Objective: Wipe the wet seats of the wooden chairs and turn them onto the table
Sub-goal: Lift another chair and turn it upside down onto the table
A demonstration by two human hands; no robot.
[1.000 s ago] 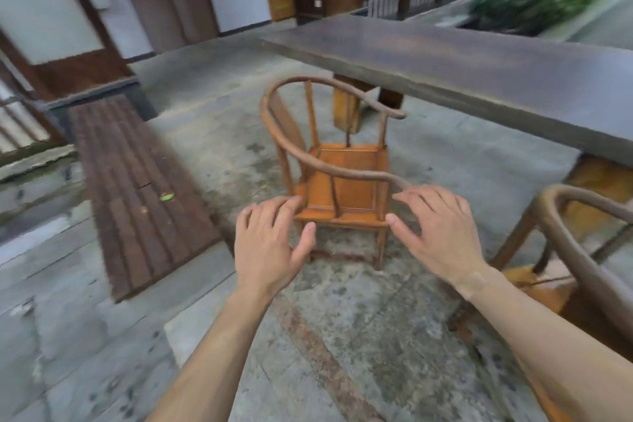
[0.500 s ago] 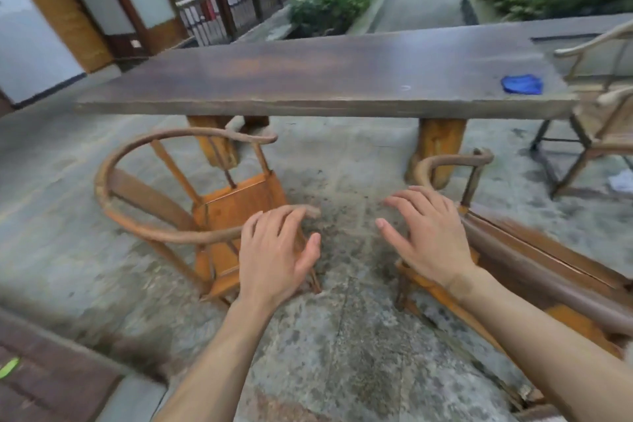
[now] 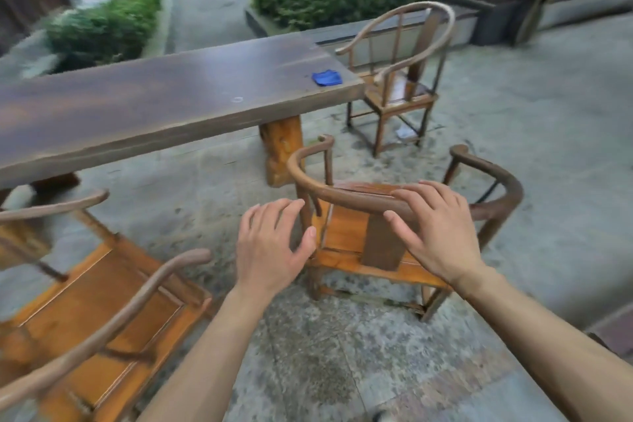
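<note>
The wooden chair (image 3: pixel 376 216) stands upright beneath both hands, left (image 3: pixel 270 250) and right (image 3: pixel 435 233), fingers spread, grasping nothing.

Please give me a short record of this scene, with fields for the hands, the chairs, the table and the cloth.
left hand: open, beside the near chair's back rail, holding nothing
right hand: open, fingers over the back rail of the near chair
other chairs: left chair beside the person; far chair upright at the table's end
table: long, dark wood; no chair on it
blue cloth: on the table's far corner
</note>
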